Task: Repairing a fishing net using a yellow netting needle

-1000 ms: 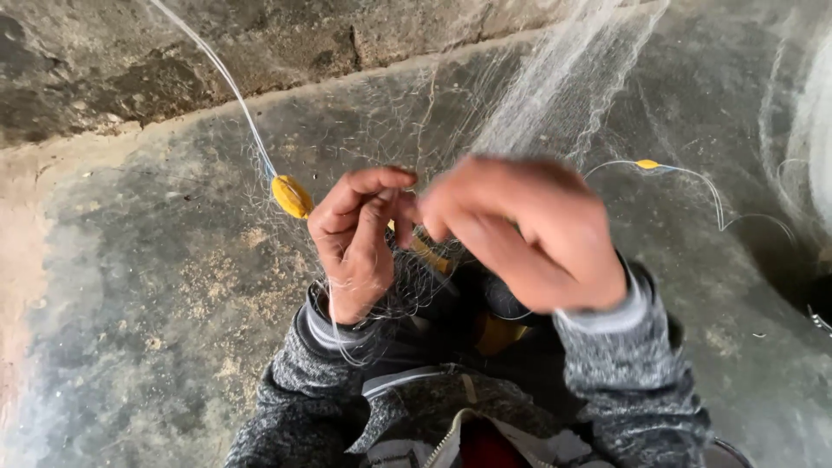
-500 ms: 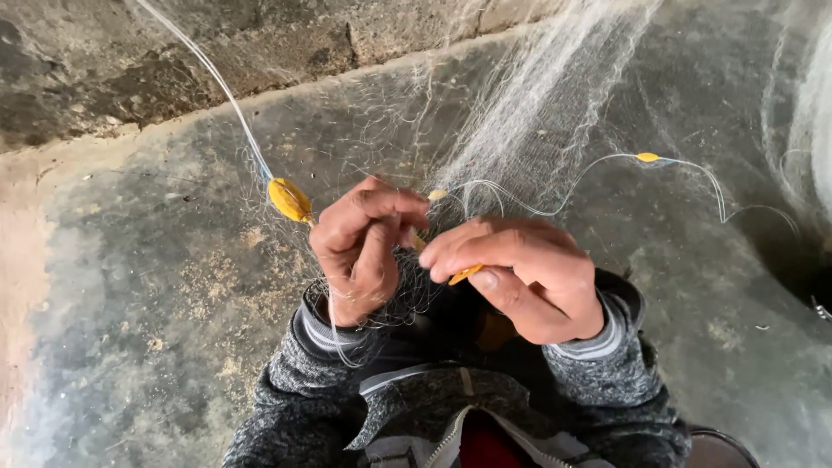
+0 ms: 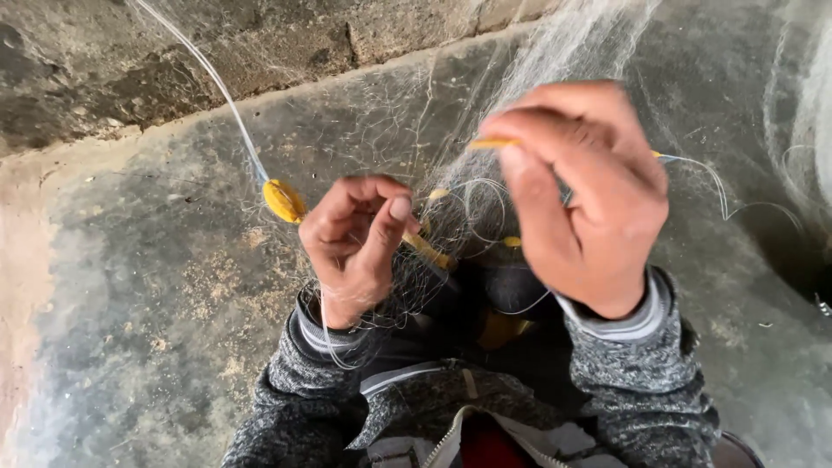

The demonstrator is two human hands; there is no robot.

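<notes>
A fine, pale fishing net [image 3: 563, 52] hangs from above and spreads over a concrete floor. My left hand [image 3: 351, 247] pinches a bunch of its mesh, with a yellow netting needle [image 3: 431, 252] poking out beside the fingers. A yellow oval float [image 3: 283, 201] on a white cord [image 3: 212, 82] sits just left of that hand. My right hand [image 3: 581, 195] is raised higher and to the right, fingers closed on a thin yellow tool or thread end [image 3: 490, 143], drawing a loop of clear line [image 3: 472, 195] out of the net.
A rough stone wall [image 3: 173, 61] runs along the top, meeting the grey concrete floor [image 3: 130, 329]. More net lies bunched at the right edge [image 3: 802, 113]. My grey knitted sleeves and open jacket [image 3: 468, 416] fill the bottom middle.
My right hand dropped next to the left hand, then rose up and to the right, pulling line through the mesh. The left hand stayed nearly in place, holding the net.
</notes>
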